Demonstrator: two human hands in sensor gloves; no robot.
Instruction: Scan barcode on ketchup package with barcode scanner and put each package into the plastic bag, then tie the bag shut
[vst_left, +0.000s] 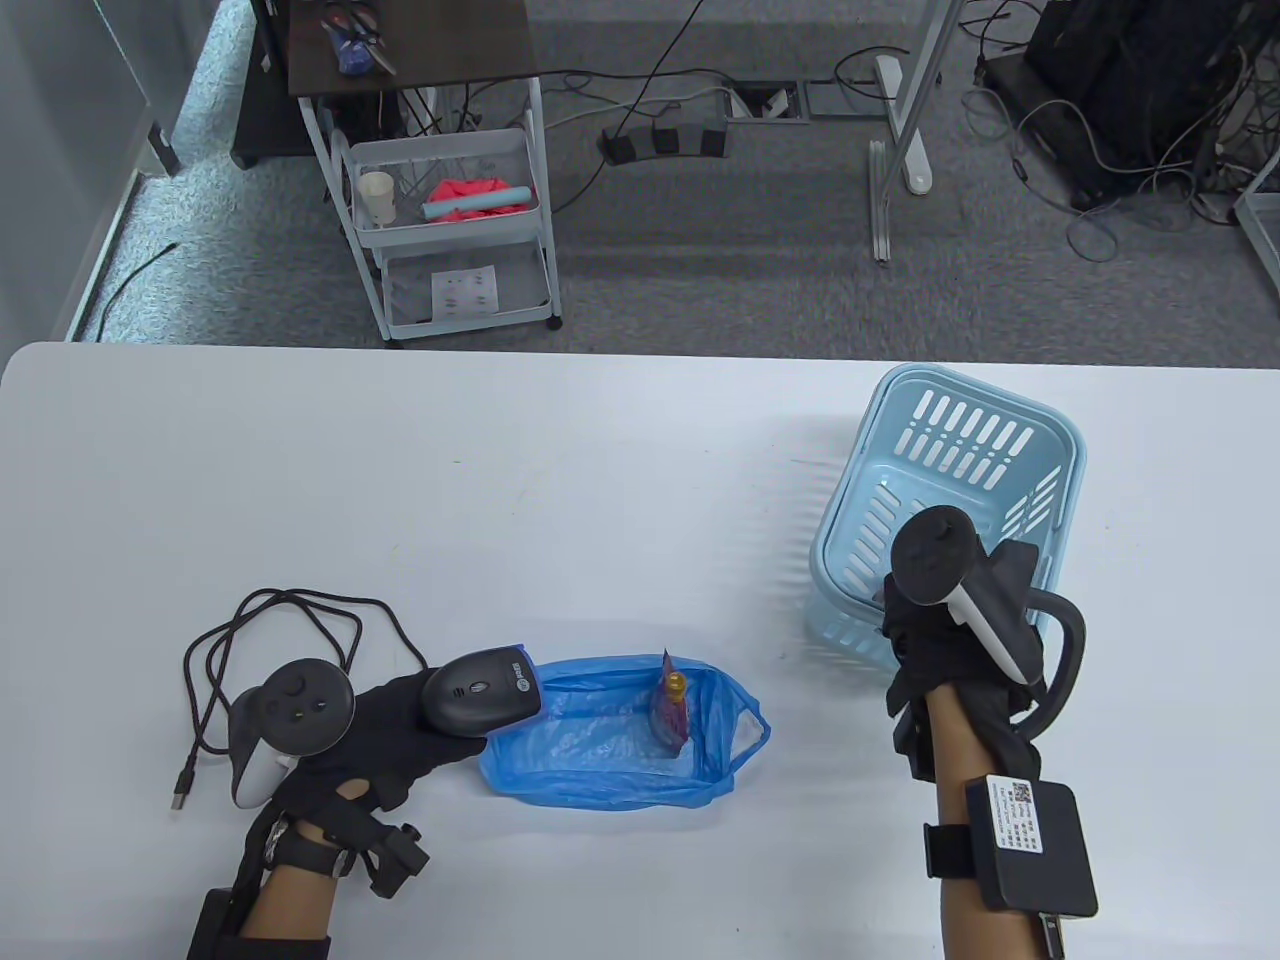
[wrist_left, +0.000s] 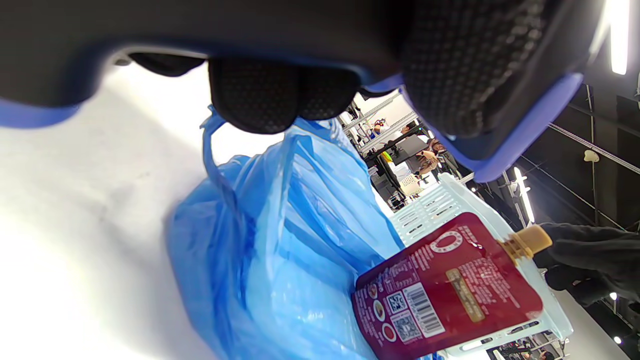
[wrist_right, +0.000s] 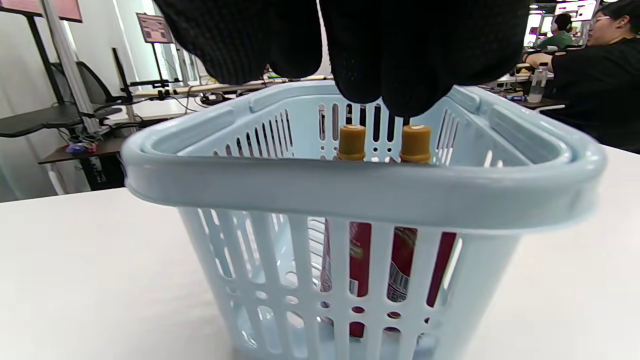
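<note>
My left hand grips a black barcode scanner at the left edge of the blue plastic bag, which lies open on the table. A dark red ketchup package with a tan cap stands in the bag. In the left wrist view its barcode side faces the scanner, with my fingers curled under it. My right hand hangs over the near rim of the light blue basket. Its fingertips hover just above two more capped ketchup packages and hold nothing.
The scanner's black cable loops on the table left of my left hand, its USB plug loose. The table's far edge runs behind the basket; a white cart stands on the floor beyond.
</note>
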